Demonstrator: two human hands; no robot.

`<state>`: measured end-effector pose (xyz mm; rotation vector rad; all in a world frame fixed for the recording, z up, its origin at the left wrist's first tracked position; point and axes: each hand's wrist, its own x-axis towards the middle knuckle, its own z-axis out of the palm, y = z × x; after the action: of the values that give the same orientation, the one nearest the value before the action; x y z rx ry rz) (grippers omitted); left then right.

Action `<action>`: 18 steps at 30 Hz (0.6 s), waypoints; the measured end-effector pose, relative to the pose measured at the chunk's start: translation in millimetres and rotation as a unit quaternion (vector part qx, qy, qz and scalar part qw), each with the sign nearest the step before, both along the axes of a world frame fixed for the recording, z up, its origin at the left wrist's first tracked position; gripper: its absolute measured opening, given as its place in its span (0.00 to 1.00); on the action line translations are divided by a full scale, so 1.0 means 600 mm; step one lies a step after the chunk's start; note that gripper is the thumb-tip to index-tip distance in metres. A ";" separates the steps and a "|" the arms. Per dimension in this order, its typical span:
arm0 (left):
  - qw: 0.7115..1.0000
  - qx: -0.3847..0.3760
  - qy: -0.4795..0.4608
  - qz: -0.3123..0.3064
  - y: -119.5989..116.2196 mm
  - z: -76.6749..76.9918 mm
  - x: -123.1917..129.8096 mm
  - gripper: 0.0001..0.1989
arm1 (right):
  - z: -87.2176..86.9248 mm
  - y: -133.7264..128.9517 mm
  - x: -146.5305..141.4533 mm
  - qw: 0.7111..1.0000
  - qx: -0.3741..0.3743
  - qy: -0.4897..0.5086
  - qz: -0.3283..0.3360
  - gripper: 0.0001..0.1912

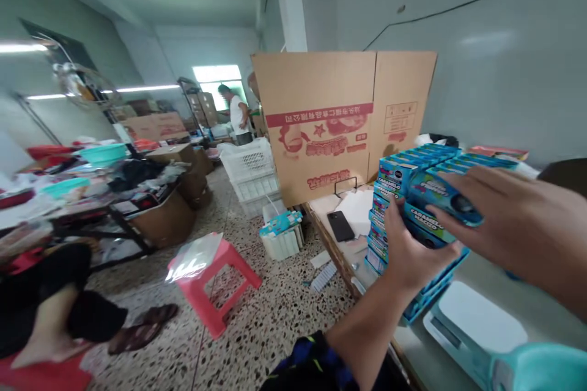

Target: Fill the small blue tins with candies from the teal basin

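Observation:
On the table at right stands a tall stack of blue candy boxes, with "CARAMELO MACIZO" printed on several of them. My right hand grips one blue box at the top front of the stack, its fingers over the top and the thumb below. My left hand lies against the front of the stack just below, thumb and fingers spread apart. The boxes behind my hands are partly hidden.
A white scale and a turquoise bowl are close by at lower right. A black phone lies by papers near the table edge. A large carton stands behind. A red stool and white crates occupy the floor.

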<state>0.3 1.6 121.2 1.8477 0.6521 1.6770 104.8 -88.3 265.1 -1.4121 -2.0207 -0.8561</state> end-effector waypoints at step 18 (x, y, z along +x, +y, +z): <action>0.996 -0.028 -0.079 -0.017 0.017 -0.019 0.038 0.59 | -0.004 0.068 0.031 0.989 -0.004 0.149 -0.013 0.20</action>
<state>22.8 11.9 110.0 1.6573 0.5927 1.7446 123.4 -47.7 262.7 -1.4756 -1.7848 -0.6070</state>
